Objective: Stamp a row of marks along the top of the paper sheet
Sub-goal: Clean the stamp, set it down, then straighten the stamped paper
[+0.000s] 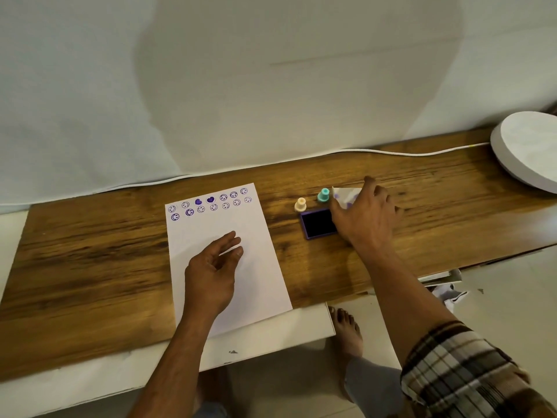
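My left hand (212, 267) lies on the sheet (259, 267) in the lower middle of the frame, fingers loosely curled and holding nothing, palm resting on the paper. The sheet sits on the wooden board (90, 251), its top edge carrying two rows of purple marks (209, 203), mostly smiley faces with two hearts among them. My right hand (366, 212) reaches to the right of centre and grasps a white cloth (345, 196) spotted with purple, just behind the ink pad (316, 223). The pad lies open, its dark face up. Just beyond it stand two stamps, a cream one (300, 204) and a teal one (323, 195), both upright and untouched, the teal just beside the cloth.
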The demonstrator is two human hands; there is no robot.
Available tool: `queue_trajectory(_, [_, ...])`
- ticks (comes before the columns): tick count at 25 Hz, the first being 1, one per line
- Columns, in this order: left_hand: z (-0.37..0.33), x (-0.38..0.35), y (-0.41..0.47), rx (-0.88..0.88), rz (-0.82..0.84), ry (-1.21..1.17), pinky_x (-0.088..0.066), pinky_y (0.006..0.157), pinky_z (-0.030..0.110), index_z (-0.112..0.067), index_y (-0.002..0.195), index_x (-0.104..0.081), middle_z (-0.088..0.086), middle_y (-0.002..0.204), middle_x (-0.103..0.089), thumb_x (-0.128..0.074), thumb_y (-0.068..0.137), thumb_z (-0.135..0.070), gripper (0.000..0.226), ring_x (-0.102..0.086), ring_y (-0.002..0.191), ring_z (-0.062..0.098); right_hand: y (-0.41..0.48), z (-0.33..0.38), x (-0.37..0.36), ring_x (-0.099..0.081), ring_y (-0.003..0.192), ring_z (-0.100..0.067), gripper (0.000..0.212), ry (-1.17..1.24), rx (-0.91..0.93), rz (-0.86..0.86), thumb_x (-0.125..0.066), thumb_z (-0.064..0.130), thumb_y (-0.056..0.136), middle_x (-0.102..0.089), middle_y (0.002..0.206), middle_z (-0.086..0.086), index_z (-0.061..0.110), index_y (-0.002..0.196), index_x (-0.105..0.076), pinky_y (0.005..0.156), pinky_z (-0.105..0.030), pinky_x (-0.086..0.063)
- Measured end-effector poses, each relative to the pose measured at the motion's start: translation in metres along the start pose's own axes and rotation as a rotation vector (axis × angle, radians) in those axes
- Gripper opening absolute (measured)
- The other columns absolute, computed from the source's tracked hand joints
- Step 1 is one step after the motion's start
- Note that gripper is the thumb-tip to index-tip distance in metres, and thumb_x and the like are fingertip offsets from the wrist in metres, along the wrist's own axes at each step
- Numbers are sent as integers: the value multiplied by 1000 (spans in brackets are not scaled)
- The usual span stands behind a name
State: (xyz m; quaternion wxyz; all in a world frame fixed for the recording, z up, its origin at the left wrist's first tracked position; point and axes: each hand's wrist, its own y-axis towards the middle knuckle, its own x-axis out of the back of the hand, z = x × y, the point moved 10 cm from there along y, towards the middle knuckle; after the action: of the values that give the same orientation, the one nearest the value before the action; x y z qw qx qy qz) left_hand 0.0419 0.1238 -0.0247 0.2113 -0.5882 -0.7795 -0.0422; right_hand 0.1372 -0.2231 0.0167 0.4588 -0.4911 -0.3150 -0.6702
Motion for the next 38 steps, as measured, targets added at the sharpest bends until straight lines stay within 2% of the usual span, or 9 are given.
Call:
queue_trajectory(4, [-3,2,3,7,-14,-14,-44,101,27,-27,128,-69,-17,124,-67,-73,91,-24,38,-64,108,3,-30,16,-3,-50,134,-42,94,22,64,-1,-53,77,83,-55,147,-20,16,152,-31,107,-63,-41])
queue_trajectory(13, [-6,5,3,2,-36,2,-46,107,39,-23,130,-69,-6,132,-69,-72,91,-23,39,-65,118,14,-50,32,-40,-43,142,-41,98,-49,85,98,-61,70,86,-43,158,-19,14,158,-24,115,-58,-37])
queue_trajectory(20, [-6,8,2,19,-41,-20,-46,103,32,-23,129,-69,-8,129,-70,-73,90,-22,39,-66,114,11,-48,33,-44,-37,146,-40,96,-66,108,129,-56,72,89,-42,159,-18,15,158,-23,117,-60,-35])
queue_trajectory(25, [-10,8,0,5,-40,15,-47,103,34,-24,130,-68,-12,125,-68,-72,90,-24,40,-63,104,0,-49,30,-45,-35,148,-40,94,-52,113,149,-57,72,90,-40,160,-17,16,158,-23,118,-60,-34])
queue_trajectory(28, [-10,10,-1,-4,-51,45,-48,104,36,-23,132,-67,-5,133,-69,-72,91,-24,42,-64,114,8,-56,36,-36,-31,150,-40,91,-19,117,85,-54,70,93,-35,164,-18,16,159,-22,118,-60,-31])
queue_trajectory(31, [-12,24,0,-13,-136,154,-48,105,40,-24,135,-64,-1,146,-60,-72,92,-26,44,-58,129,20,-85,72,-25,-44,142,-38,79,62,279,-17,-60,64,93,-47,156,-14,19,152,-32,111,-56,-42])
queue_trajectory(33, [-12,36,3,-18,-188,330,-45,110,45,-22,139,-59,4,154,-51,-70,93,-30,48,-48,140,26,-122,102,-40,-54,132,-34,74,76,417,15,-67,60,89,-58,146,-9,22,147,-39,102,-49,-51])
queue_trajectory(36, [8,44,7,109,-160,595,-33,121,53,-21,155,-35,11,167,-26,-62,95,-45,70,-25,153,35,-163,124,-83,-44,144,-31,81,6,498,219,-61,64,93,-44,162,-5,29,159,-29,113,-47,-44])
queue_trajectory(38, [23,45,7,194,-117,653,-24,125,54,-19,160,-18,15,170,-14,-59,94,-52,85,-13,156,37,-166,127,-95,-37,150,-32,83,-31,516,257,-57,65,95,-36,168,-5,29,162,-24,117,-51,-38])
